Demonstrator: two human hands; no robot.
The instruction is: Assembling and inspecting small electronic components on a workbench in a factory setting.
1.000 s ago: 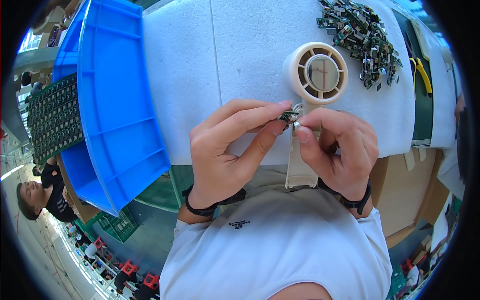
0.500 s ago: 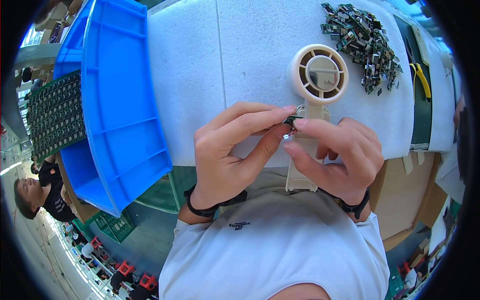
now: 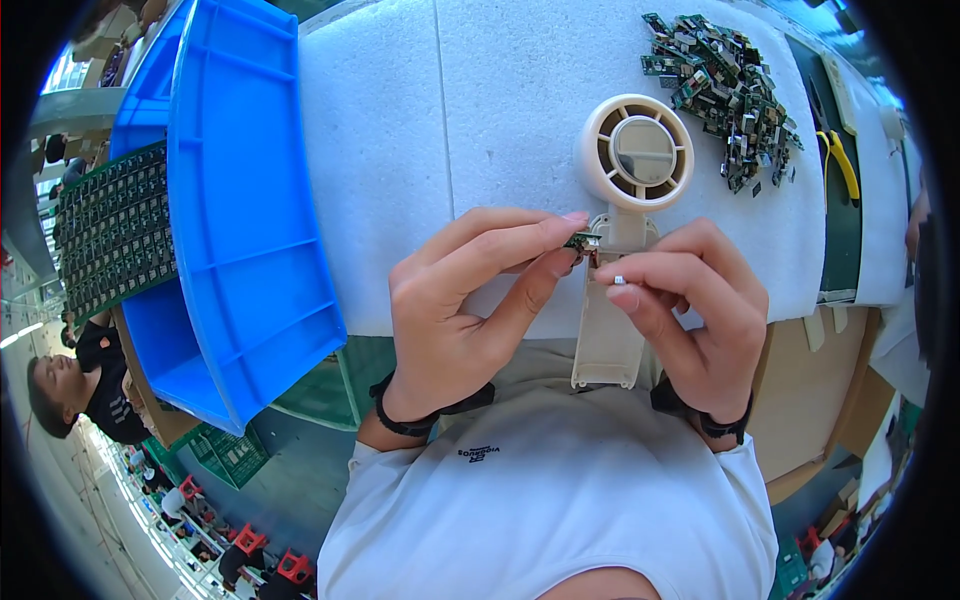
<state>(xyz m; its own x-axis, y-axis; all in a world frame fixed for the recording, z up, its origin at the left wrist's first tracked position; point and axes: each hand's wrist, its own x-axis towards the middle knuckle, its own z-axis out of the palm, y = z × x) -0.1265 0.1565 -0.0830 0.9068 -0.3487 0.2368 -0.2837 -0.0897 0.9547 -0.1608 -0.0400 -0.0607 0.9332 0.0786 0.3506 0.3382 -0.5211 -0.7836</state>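
My left hand (image 3: pixel 470 300) pinches a small green circuit board (image 3: pixel 582 241) between thumb and forefinger, just above the neck of a cream hand-held fan shell (image 3: pixel 622 210). My right hand (image 3: pixel 690 310) holds a tiny pale part (image 3: pixel 619 281) at its fingertips, right beside the board and over the fan's handle. The fan shell lies flat on the white foam table top (image 3: pixel 420 150), its round grille away from me and its open handle toward my body.
A big blue plastic bin (image 3: pixel 240 200) stands at the left. A heap of small green circuit boards (image 3: pixel 725 90) lies at the far right, with yellow-handled pliers (image 3: pixel 842 160) beside it. Racks of green boards (image 3: pixel 110 235) and another person (image 3: pixel 70 385) are at the far left.
The hands have parted a little: my right hand has drawn back toward me with the tiny part, while my left hand keeps the board at the fan's neck.
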